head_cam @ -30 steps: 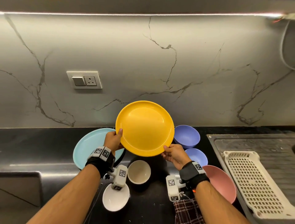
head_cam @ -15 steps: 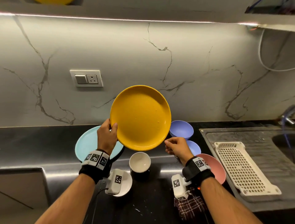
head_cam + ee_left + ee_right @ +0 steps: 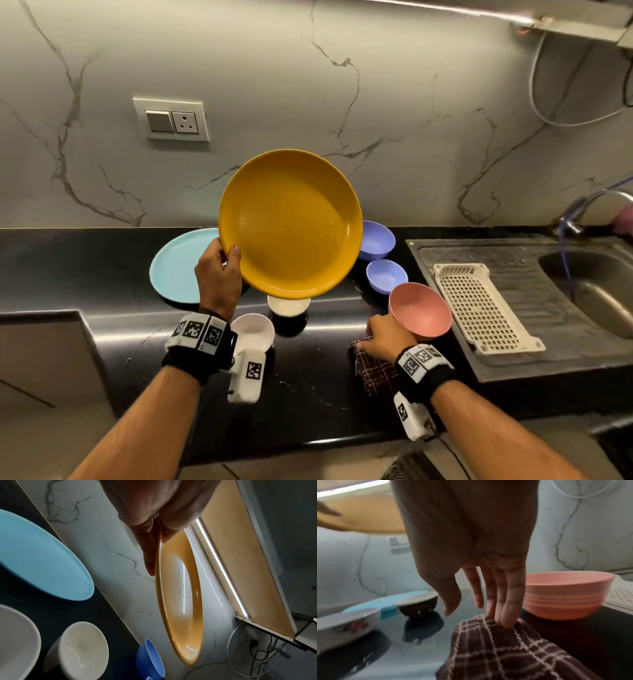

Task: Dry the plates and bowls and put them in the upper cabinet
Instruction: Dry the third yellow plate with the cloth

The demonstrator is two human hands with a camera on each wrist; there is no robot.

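Note:
My left hand [image 3: 219, 270] grips the rim of a wet yellow plate [image 3: 291, 222], held tilted above the black counter; in the left wrist view thumb and fingers pinch the yellow plate's [image 3: 180, 601] edge. My right hand [image 3: 383, 337] is down on a brown checked cloth [image 3: 375, 370] at the counter's front, its straight fingers [image 3: 505, 609] touching the cloth [image 3: 505, 649]. On the counter stand a light blue plate [image 3: 174, 263], two white bowls [image 3: 253, 330] [image 3: 287, 305], two lilac bowls [image 3: 375, 240] [image 3: 385, 274] and a pink bowl [image 3: 421, 311].
A steel sink [image 3: 589, 291] with a draining board lies at the right, with a white perforated rack [image 3: 479, 305] on it and a tap [image 3: 579, 216] behind. A marble wall with a switch and socket [image 3: 171, 120] rises behind the counter. The cabinet underside [image 3: 582, 24] shows at top right.
My right hand let go of the yellow plate and dropped to the checked cloth. The left hand alone now holds the plate, slightly higher and more tilted.

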